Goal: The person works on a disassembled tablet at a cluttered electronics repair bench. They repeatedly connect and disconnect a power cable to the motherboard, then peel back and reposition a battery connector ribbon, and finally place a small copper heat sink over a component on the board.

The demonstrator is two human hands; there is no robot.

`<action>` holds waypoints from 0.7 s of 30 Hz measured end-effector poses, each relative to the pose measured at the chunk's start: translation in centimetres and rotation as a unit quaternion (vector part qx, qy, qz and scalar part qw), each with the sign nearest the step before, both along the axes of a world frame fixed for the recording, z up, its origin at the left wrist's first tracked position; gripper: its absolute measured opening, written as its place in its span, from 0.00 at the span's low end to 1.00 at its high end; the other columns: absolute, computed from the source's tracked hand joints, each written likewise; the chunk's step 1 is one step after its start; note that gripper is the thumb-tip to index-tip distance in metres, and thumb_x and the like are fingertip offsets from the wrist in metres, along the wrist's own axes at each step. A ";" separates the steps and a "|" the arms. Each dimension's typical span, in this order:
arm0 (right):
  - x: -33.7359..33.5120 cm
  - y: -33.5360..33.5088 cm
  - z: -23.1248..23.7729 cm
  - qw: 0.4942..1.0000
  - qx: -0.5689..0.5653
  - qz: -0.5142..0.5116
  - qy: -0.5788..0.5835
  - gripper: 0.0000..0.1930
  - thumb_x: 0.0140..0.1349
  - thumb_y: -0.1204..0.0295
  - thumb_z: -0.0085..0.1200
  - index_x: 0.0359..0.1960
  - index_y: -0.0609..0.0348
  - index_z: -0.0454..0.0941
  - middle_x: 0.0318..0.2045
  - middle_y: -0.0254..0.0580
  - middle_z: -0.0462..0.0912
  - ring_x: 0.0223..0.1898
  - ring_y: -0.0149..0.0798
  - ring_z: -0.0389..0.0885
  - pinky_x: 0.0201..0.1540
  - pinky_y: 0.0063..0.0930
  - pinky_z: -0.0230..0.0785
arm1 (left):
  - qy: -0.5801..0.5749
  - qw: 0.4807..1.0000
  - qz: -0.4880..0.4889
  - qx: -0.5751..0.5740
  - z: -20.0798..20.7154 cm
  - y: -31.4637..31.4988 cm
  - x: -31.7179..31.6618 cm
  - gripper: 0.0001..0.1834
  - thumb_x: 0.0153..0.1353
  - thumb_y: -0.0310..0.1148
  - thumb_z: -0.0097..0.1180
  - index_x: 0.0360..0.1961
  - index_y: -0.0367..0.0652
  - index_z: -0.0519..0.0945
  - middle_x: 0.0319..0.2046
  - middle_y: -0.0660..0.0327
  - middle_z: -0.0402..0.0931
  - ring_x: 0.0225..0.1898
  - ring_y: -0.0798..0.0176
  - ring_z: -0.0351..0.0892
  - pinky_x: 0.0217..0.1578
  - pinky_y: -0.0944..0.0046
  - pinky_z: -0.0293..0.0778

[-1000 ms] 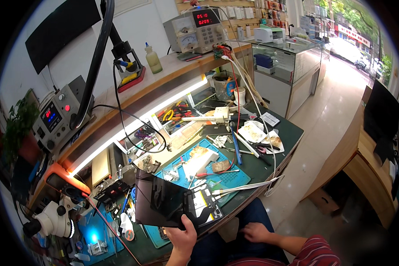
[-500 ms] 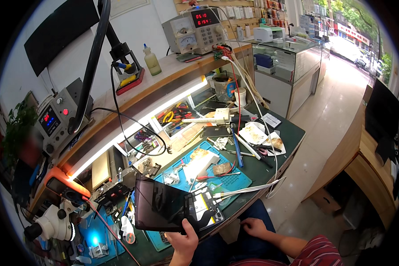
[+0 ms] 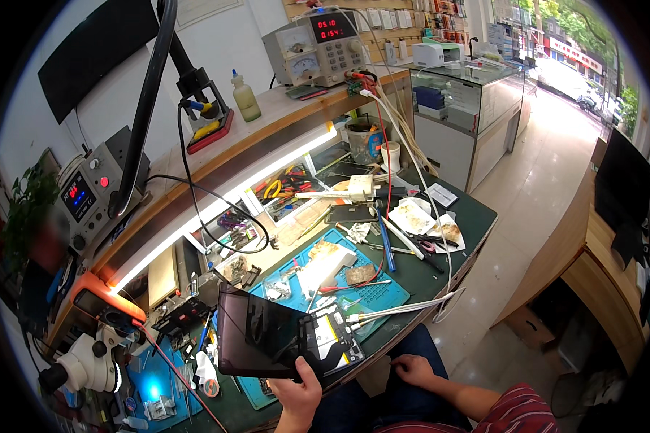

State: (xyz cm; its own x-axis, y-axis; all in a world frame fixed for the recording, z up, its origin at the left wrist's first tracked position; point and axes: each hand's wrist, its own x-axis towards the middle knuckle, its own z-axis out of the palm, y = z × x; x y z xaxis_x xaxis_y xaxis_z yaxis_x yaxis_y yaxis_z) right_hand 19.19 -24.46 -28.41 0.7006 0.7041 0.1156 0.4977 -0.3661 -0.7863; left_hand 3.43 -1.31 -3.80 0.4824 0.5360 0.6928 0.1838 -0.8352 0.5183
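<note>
Screen panel (image 3: pixel 256 333): in left hand (image 3: pixel 298 397), left of device body (image 3: pixel 328 333)
Power supply (image 3: pixel 312 52): on shelf (image 3: pixel 278 115), behind mat (image 3: pixel 384 292)
Microscope (image 3: pixel 87 364): left of screen panel

A big black screen (image 3: pixel 97 54) shows by the white wall (image 3: pixel 231 43) above a long wooden shelf (image 3: pixel 285 121) with a bright light (image 3: pixel 155 258) under it, and past a glass case (image 3: pixel 484 101) the shiny floor (image 3: pixel 509 209) runs by a brown desk (image 3: pixel 556 252) toward sunny green trees (image 3: pixel 581 29) outside.

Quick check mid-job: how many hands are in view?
2. The left hand holds the dark panel at its near edge, its fingers partly hidden beneath; the right hand rests on the blue trousers. No others show.
</note>
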 end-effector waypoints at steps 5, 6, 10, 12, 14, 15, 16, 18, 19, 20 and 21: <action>0.0 0.0 -0.2 1.000 -0.002 -0.002 -0.001 0.10 0.65 0.69 0.61 0.44 0.51 0.92 0.40 0.44 0.92 0.39 0.50 0.91 0.43 0.41 0.85 | -0.013 1.000 0.004 0.005 0.1 0.0 0.2 0.19 0.70 0.25 0.60 0.58 0.23 0.76 0.50 0.38 0.82 0.49 0.34 0.83 0.53 0.45 0.76; 0.0 0.0 -0.2 1.000 -0.002 -0.002 -0.001 0.10 0.65 0.69 0.61 0.44 0.51 0.92 0.40 0.44 0.92 0.39 0.50 0.91 0.43 0.41 0.85 | -0.029 0.999 0.007 0.013 0.3 0.0 0.5 0.17 0.69 0.25 0.61 0.55 0.25 0.78 0.48 0.40 0.82 0.46 0.35 0.83 0.50 0.45 0.76; 0.0 0.0 -0.2 1.000 -0.002 -0.004 0.002 0.10 0.65 0.69 0.61 0.44 0.51 0.92 0.40 0.44 0.92 0.38 0.49 0.91 0.43 0.40 0.85 | -0.039 0.999 0.013 0.017 0.3 -0.1 0.7 0.15 0.69 0.26 0.63 0.52 0.27 0.80 0.45 0.41 0.83 0.43 0.35 0.84 0.46 0.45 0.77; 0.0 0.1 -0.1 1.000 -0.008 -0.003 0.012 0.10 0.65 0.69 0.60 0.44 0.51 0.92 0.40 0.44 0.92 0.39 0.51 0.91 0.44 0.41 0.85 | -0.043 0.998 0.016 0.032 0.3 0.0 0.8 0.15 0.69 0.26 0.63 0.52 0.27 0.80 0.44 0.42 0.83 0.42 0.35 0.84 0.46 0.45 0.77; 0.0 0.1 0.3 0.999 -0.019 -0.001 0.027 0.11 0.65 0.69 0.59 0.45 0.50 0.92 0.42 0.46 0.92 0.41 0.53 0.91 0.46 0.44 0.85 | -0.044 0.998 0.018 0.041 0.4 0.0 0.8 0.15 0.69 0.26 0.63 0.52 0.27 0.80 0.44 0.42 0.84 0.42 0.36 0.84 0.45 0.45 0.77; 0.0 0.1 0.3 0.999 -0.020 -0.001 0.026 0.11 0.65 0.69 0.59 0.45 0.50 0.92 0.42 0.46 0.92 0.41 0.53 0.91 0.46 0.44 0.85 | -0.044 0.998 0.016 0.041 0.5 0.0 0.8 0.15 0.69 0.26 0.63 0.52 0.27 0.80 0.43 0.42 0.84 0.41 0.36 0.84 0.44 0.45 0.77; 0.0 0.1 0.3 0.999 -0.020 -0.001 0.025 0.11 0.65 0.69 0.59 0.45 0.51 0.92 0.42 0.46 0.92 0.41 0.53 0.91 0.46 0.44 0.85 | -0.044 0.998 0.015 0.042 0.6 0.0 0.8 0.15 0.69 0.26 0.63 0.53 0.27 0.80 0.43 0.43 0.84 0.41 0.36 0.84 0.44 0.45 0.77; 0.0 0.0 0.1 1.000 -0.013 -0.001 0.014 0.11 0.65 0.69 0.60 0.44 0.51 0.92 0.41 0.45 0.92 0.41 0.52 0.91 0.45 0.43 0.85 | -0.044 0.998 0.011 0.038 0.5 0.0 0.8 0.15 0.69 0.26 0.63 0.52 0.27 0.80 0.43 0.43 0.84 0.40 0.36 0.84 0.44 0.45 0.78; 0.0 0.0 -0.1 1.000 -0.005 -0.001 0.004 0.11 0.65 0.69 0.60 0.44 0.51 0.92 0.41 0.45 0.92 0.40 0.51 0.91 0.45 0.42 0.85 | -0.044 0.998 0.009 0.036 0.5 0.0 0.8 0.15 0.68 0.26 0.63 0.52 0.27 0.80 0.42 0.43 0.84 0.40 0.36 0.84 0.44 0.46 0.78; 0.0 0.0 -0.3 1.000 0.003 0.000 -0.007 0.11 0.65 0.69 0.60 0.44 0.52 0.92 0.41 0.45 0.92 0.39 0.50 0.91 0.44 0.41 0.85 | -0.042 0.998 0.009 0.037 0.6 0.0 0.8 0.15 0.68 0.26 0.63 0.52 0.27 0.80 0.42 0.43 0.84 0.40 0.36 0.85 0.43 0.46 0.78; 0.0 0.0 -0.2 1.000 0.003 0.000 -0.004 0.11 0.65 0.69 0.60 0.44 0.52 0.92 0.41 0.45 0.92 0.40 0.51 0.91 0.44 0.41 0.85 | -0.041 0.998 0.010 0.038 0.6 0.0 0.8 0.15 0.68 0.25 0.63 0.52 0.27 0.80 0.42 0.43 0.84 0.40 0.36 0.85 0.43 0.46 0.78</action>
State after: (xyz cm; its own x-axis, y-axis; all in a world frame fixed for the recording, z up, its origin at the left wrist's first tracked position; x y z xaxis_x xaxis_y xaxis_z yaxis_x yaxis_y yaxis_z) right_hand 19.20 -24.49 -28.60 0.7003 0.7028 0.1251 0.5029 -0.3614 -0.7852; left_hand 4.23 -1.32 -3.22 0.4128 0.4888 0.7686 0.1600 -0.8696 0.4671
